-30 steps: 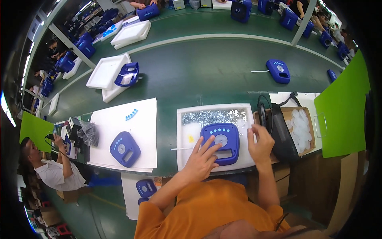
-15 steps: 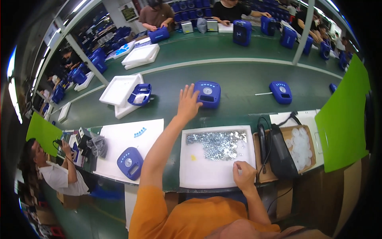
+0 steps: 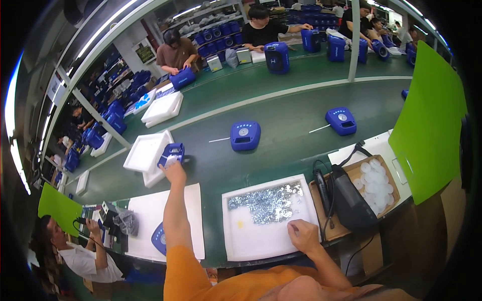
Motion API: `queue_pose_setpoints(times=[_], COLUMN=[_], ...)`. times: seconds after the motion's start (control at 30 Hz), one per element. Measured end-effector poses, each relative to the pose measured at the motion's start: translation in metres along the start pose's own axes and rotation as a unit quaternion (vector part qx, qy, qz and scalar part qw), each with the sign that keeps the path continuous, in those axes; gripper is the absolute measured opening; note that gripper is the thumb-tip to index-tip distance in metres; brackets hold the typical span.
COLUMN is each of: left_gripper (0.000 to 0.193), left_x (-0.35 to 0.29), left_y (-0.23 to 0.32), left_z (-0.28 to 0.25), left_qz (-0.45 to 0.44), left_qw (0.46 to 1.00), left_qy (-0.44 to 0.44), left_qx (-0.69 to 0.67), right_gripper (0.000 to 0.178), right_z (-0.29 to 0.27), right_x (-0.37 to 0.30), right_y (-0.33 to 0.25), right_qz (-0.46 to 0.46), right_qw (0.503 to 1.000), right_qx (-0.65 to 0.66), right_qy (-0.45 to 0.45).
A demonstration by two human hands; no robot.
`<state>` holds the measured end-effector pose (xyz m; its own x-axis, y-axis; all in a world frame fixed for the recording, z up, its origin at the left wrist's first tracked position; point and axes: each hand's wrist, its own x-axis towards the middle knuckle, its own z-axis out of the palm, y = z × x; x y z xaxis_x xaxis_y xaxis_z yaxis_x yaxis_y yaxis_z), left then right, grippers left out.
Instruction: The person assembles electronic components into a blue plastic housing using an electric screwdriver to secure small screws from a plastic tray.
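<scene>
Head view: left hand (image 3: 174,171) at an open blue shell (image 3: 175,149), right hand (image 3: 304,235) low over a tray of metal bits.
Shell lies hollow side up at the right edge of stacked white trays (image 3: 142,151), across the green bench (image 3: 211,168); pale matter inside. Left fingers meet its near rim; cannot tell whether they clamp it. Right fingers curled inward above the near part of the white tray (image 3: 232,251), right of centre, loose metal pieces (image 3: 266,203) beyond; cannot tell whether anything is pinched. Judged by look: moulded plastic, light, stiff, rather slick, not very fragile; best held by the rim wall, thumb opposing fingers, kept level for loose contents.
</scene>
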<state>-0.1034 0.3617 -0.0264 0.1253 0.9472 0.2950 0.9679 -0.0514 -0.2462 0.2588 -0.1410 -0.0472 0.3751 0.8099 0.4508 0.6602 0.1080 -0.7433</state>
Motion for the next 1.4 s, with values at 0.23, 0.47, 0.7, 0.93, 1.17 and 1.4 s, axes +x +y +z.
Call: queue_pose_setpoints(times=[0.23,0.47,0.7,0.93,1.17,1.4], left_gripper=[0.018,0.02,0.027,0.029,0.075,0.072], left_x=[0.011,-0.074,-0.194,-0.224,-0.212,-0.245], left_y=[0.002,0.015,0.044,0.039,0.051,0.045], left_z=[-0.048,-0.143,-0.24,-0.276,-0.239,-0.156], left_qz=[0.052,0.044,0.175,0.269,0.241,0.151], left_qw=[0.989,0.644,0.561,0.59,0.541,0.557], left_qy=[0.103,-0.132,-0.36,-0.421,-0.324,-0.405], left_qx=[-0.097,-0.752,-0.725,-0.635,-0.738,-0.709], right_gripper=[0.007,0.007,0.051,0.061,0.043,0.038], right_z=[0.001,-0.006,-0.026,-0.041,-0.054,-0.047], right_x=[-0.002,0.02,0.098,0.107,0.107,0.084], right_y=[0.0,-0.022,-0.12,-0.128,-0.106,-0.047], right_qz=[0.002,-0.052,-0.223,-0.236,-0.2,0.122], right_qw=[1.0,0.998,0.969,0.947,0.97,0.969], right_qx=[0.005,-0.022,-0.104,-0.134,-0.014,0.125], right_qy=[-0.001,0.002,0.004,-0.172,-0.14,-0.177])
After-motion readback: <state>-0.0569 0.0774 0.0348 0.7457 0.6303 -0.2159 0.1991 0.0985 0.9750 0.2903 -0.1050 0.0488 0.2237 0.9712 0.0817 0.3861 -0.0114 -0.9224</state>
